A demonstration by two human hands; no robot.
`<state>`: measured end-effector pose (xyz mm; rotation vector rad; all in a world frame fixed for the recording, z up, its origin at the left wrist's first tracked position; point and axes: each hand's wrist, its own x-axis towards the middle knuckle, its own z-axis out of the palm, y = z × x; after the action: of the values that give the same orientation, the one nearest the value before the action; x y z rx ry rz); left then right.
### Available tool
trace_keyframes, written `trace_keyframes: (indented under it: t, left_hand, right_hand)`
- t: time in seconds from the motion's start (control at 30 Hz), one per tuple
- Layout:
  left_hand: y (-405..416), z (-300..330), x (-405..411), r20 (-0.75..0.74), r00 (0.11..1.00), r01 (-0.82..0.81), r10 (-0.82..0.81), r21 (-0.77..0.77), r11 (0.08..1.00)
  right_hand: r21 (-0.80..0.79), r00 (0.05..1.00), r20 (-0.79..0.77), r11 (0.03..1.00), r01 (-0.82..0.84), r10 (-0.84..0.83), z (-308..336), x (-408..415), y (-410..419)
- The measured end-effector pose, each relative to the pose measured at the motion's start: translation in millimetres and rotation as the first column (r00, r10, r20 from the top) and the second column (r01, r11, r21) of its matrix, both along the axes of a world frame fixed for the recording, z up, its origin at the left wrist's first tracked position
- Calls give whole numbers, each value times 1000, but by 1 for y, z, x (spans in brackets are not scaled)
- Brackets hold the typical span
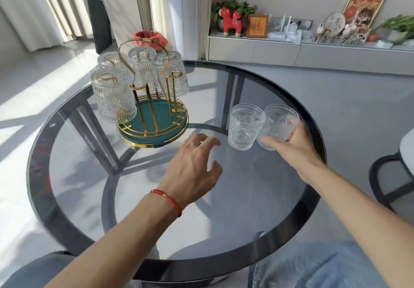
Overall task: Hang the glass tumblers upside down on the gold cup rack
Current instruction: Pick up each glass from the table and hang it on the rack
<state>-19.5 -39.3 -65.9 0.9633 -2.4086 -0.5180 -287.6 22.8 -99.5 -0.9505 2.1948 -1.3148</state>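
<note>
Head camera looks down, close over table (44, 153).

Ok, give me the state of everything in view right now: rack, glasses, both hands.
gold cup rack: upright on the table, one near peg bare
hung tumblers: four, upside down on the rack
left loose tumbler: upright on the table, untouched
right loose tumbler: tilted, gripped
right hand: closed on that tumbler
left hand: open, fingers spread, empty
</note>
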Motion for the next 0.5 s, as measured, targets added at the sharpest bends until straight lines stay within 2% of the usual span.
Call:
trace_keyframes:
  t: [0.07, 0.17, 0.23, 0.3, 0.37, 0.43, 0.5]
  left_hand:
    - [2, -1, 1, 16, 1000, -4, 4, 15, 1000]
    - [3, 1, 4, 15, 1000, -15, 14, 41, 999]
    - [2, 5, 6, -22, 1000, -20, 22, 58, 998]
    - [3, 9, 7, -105, 994, -17, 28, 99, 995]
    - [3, 13, 8, -211, 977, -1, 39, 179, 984]
    - [3, 20, 9, -313, 947, 40, 67, 322, 946]
    - [5, 26, 8, -422, 901, 148, 105, 524, 839]
  right_hand:
    - [-3, 999, 32, 1000, 21, -21, -1, -2, -5]
    - [-51, 990, 13, 989, 142, -141, 7, 0, -6]
    - [-134, 963, 7, 954, 266, -268, 20, 2, -2]
    - [-267, 950, -12, 916, 298, -312, 34, 1, 6]
    - [-374, 973, -91, 913, 163, -211, 47, 5, 17]
    - [-371, 973, -229, 925, -78, -10, 56, 19, 26]
    - [-315, 913, -344, 890, -330, 217, 61, 43, 30]
